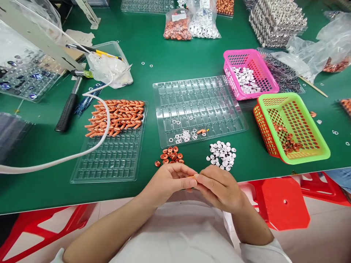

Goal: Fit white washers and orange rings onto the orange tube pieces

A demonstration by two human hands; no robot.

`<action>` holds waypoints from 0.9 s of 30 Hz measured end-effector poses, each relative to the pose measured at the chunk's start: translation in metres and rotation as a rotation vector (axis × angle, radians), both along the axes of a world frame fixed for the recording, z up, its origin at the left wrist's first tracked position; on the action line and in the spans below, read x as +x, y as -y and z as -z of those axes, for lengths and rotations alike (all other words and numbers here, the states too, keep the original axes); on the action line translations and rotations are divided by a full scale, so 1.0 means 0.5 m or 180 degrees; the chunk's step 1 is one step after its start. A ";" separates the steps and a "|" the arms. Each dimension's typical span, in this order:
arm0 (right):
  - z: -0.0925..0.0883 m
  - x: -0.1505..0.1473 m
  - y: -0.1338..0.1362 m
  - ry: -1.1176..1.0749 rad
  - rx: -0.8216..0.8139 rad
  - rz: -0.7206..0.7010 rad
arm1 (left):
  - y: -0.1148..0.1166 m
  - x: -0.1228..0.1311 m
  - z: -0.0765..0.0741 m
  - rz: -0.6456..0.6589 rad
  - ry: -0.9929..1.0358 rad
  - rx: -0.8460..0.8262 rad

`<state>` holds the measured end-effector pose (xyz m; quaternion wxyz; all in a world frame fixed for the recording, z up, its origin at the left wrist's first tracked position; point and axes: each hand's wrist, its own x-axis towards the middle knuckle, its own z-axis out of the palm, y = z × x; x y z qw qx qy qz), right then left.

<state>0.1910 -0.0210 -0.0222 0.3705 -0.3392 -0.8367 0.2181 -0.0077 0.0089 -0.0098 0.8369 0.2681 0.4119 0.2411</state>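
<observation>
My left hand (174, 179) and my right hand (221, 188) meet at the table's front edge, fingers pinched together. Between their fingertips a bit of a small orange part (193, 177) shows, mostly covered by the fingers. Just beyond my left hand lies a pile of round copper-brown cups (172, 155). White discs with black marks (222, 155) are heaped beyond my right hand. Farther off, a clear moulded tray (203, 106) carries loose white rings (185, 136) and one orange piece with a yellow tip (202, 131).
On the left, a second clear tray (109, 160) is partly filled with rows of orange pieces (116, 117); a white hose (105, 135) arches over it. A hammer (68, 106) lies farther left. Right are a pink basket (229, 75), a green basket (309, 160) and a red stool (285, 204).
</observation>
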 end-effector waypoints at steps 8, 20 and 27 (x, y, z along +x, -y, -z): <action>-0.003 -0.016 0.001 -0.0321 -0.0081 0.0165 | 0.006 0.007 -0.002 -0.0230 0.0248 -0.0048; -0.001 -0.031 0.005 -0.0708 -0.0208 0.0264 | 0.009 0.001 0.000 -0.0219 0.0287 -0.0087; 0.002 -0.021 0.008 -0.0622 -0.0285 0.0224 | 0.008 -0.002 -0.005 -0.0180 0.0352 -0.0079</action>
